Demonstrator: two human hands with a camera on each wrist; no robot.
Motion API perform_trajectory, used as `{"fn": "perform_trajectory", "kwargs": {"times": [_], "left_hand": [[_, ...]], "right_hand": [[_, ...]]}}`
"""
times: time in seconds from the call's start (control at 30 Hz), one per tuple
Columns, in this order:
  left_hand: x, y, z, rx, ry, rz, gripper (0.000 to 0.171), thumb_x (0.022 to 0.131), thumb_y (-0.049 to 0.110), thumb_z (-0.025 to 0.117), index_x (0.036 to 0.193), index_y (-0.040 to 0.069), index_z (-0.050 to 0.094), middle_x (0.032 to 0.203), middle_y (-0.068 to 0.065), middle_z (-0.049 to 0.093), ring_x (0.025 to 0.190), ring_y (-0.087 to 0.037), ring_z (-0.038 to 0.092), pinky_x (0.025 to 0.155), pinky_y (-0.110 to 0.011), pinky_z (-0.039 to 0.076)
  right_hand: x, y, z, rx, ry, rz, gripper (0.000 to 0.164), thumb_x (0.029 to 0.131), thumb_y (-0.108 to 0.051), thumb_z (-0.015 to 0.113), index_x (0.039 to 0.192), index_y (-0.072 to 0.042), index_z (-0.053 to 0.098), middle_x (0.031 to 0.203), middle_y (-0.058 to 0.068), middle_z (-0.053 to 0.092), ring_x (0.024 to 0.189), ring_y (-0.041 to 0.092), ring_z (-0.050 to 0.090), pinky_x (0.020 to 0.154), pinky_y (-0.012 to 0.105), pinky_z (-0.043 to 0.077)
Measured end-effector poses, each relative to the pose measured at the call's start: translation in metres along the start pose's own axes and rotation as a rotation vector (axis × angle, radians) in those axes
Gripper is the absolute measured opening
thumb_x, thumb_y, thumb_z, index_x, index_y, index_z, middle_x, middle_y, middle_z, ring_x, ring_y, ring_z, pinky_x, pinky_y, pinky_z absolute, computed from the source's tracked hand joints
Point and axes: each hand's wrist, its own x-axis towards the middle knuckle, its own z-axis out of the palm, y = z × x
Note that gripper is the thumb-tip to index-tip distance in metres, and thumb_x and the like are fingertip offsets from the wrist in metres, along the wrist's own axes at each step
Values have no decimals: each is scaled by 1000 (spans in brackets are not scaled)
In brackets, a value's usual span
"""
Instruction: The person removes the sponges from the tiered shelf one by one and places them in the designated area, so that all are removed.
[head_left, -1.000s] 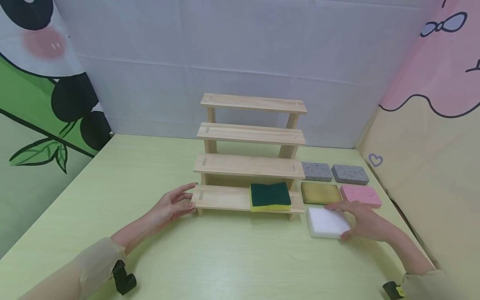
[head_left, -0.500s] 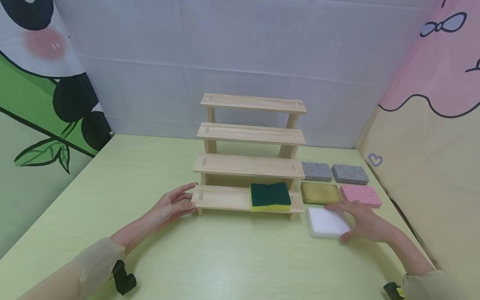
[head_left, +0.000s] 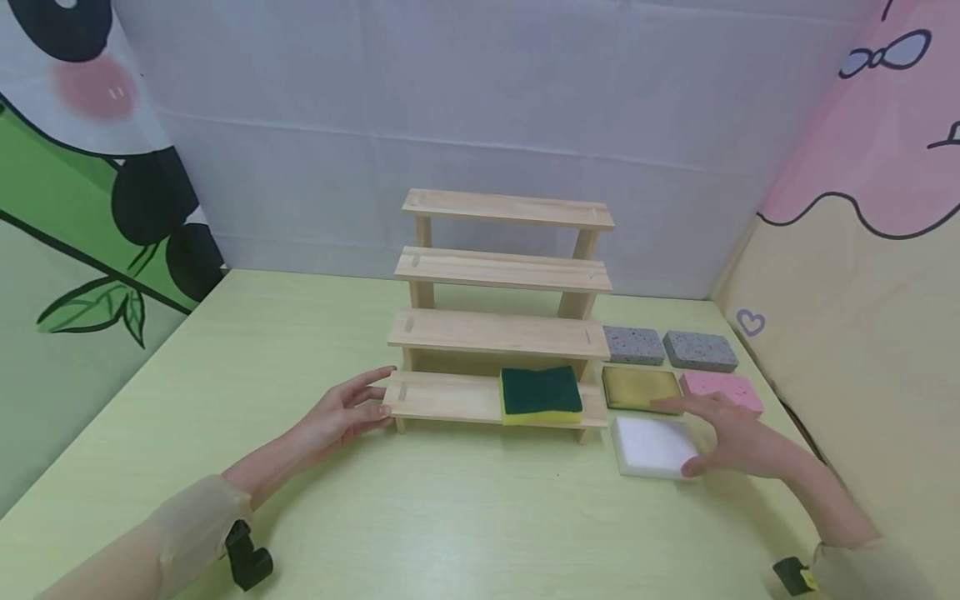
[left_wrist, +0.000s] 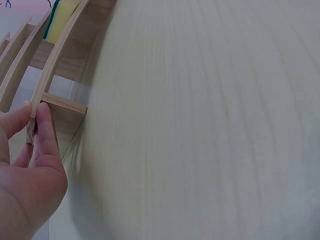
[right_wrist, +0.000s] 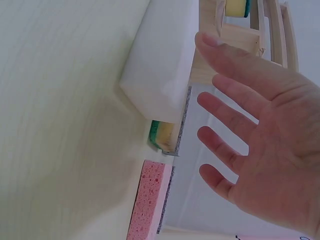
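In the head view my left hand point(head_left: 341, 417) is at the left end of the lowest board of a four-step wooden stand point(head_left: 450, 396). The left wrist view shows that hand point(left_wrist: 35, 155) pinching the board's end between thumb and fingers. A sponge with a dark green scouring top point(head_left: 540, 392) lies on the right part of that board. Over a white melamine sponge point(head_left: 652, 447) on the table, my right hand point(head_left: 738, 437) hovers with spread fingers. Seen from the right wrist, the hand point(right_wrist: 265, 135) holds nothing, its thumb tip close to the white sponge point(right_wrist: 162, 65).
Behind the white sponge lie a yellowish sponge point(head_left: 641, 389) and a pink sponge point(head_left: 723, 390), partly covered by the right hand. Two grey speckled sponges point(head_left: 701, 350) sit farther back. A printed cloth wall point(head_left: 847, 275) borders the table on the right.
My right hand has lifted slightly off the white sponge, its fingers shifting up toward the yellowish one. The left hand, stand and sponges stay where they were.
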Motion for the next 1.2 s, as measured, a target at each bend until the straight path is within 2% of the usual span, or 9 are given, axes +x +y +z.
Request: {"fn": "perform_trajectory", "kwargs": {"times": [0.17, 0.27, 0.4, 0.57, 0.67, 0.73, 0.8, 0.93, 1.2], "left_hand": [[1, -1, -1, 6, 5, -6, 76, 96, 9, 62, 158, 8, 19, 126, -4, 55, 107, -7, 65, 94, -23, 55], [1, -2, -1, 0, 8, -7, 76, 96, 8, 62, 158, 8, 19, 126, -4, 55, 107, -8, 65, 94, -23, 55], [1, -2, -1, 2, 12, -9, 76, 96, 9, 63, 158, 8, 19, 127, -4, 55, 107, -8, 65, 94, -23, 55], [0, -1, 0, 3, 15, -11, 76, 96, 9, 63, 158, 9, 19, 128, -5, 55, 107, -8, 65, 94, -23, 55], [0, 0, 0, -2, 15, -12, 77, 95, 8, 63, 158, 9, 19, 128, -5, 55, 107, -8, 65, 94, -23, 55], [0, 0, 1, -5, 14, -10, 77, 95, 8, 63, 158, 9, 19, 127, -5, 56, 107, -8, 65, 94, -23, 55], [0, -1, 1, -7, 14, -9, 77, 95, 8, 63, 158, 9, 19, 127, -5, 56, 106, -8, 65, 94, -23, 55], [1, -1, 0, -5, 13, -10, 76, 95, 8, 63, 158, 9, 19, 127, -5, 56, 107, -8, 65, 94, -23, 55], [1, -1, 0, 9, 22, -20, 76, 95, 10, 64, 158, 10, 20, 131, -10, 53, 107, -9, 65, 94, -24, 55]], "right_hand": [[4, -2, -10, 36, -3, -62, 87, 65, -31, 89, 142, -17, 52, 148, 19, 49, 128, 50, 49, 96, 60, 49], [8, -4, -14, -13, 37, -113, 87, 63, -32, 91, 140, -15, 54, 144, 17, 54, 112, 36, 66, 86, 51, 57], [13, -9, -21, -63, 66, -94, 85, 63, -33, 92, 138, -20, 56, 138, 11, 59, 114, 29, 60, 93, 58, 46], [22, -21, -29, -32, 47, -53, 82, 69, -30, 89, 142, -22, 51, 144, 15, 53, 133, 44, 41, 99, 70, 33], [30, -27, -30, -77, 61, -70, 81, 72, -31, 88, 143, -23, 50, 119, 7, 64, 106, 28, 58, 97, 60, 39], [35, -31, -29, -89, 81, -97, 80, 73, -30, 87, 143, -21, 50, 116, 4, 66, 93, 19, 57, 95, 55, 42], [39, -36, -29, -65, 90, -111, 79, 74, -28, 87, 143, -18, 50, 118, 3, 66, 95, 20, 60, 99, 56, 41], [46, -46, -29, -20, 121, -145, 76, 76, -26, 86, 142, -12, 51, 144, 11, 56, 133, 39, 47, 107, 68, 32], [59, -64, -29, -50, 175, -235, 80, 75, -25, 86, 145, -17, 49, 147, 9, 53, 133, 35, 47, 106, 62, 34]]}}
